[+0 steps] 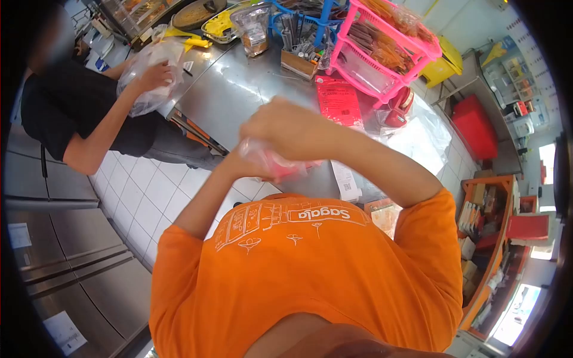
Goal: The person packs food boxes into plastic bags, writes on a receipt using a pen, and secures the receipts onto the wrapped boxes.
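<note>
A clear plastic bag (262,156) with something pink-red in it is held in front of my orange shirt. My left hand (248,166) is closed round the bag from the left and partly hidden behind it. Above it, my right hand (286,128) is a closed fist against the top of the bag, blurred by motion. Just beyond the hands, a red printed packet (339,100) lies on the steel table (224,89). A white paper slip (345,182) is below my right forearm.
At the left, a co-worker in black handles a clear bag (156,74). A pink tiered rack (382,51), a tape dispenser (399,110), a small cardboard box (298,64), a blue rack (327,24) and a filled plastic pouch (253,37) stand along the table.
</note>
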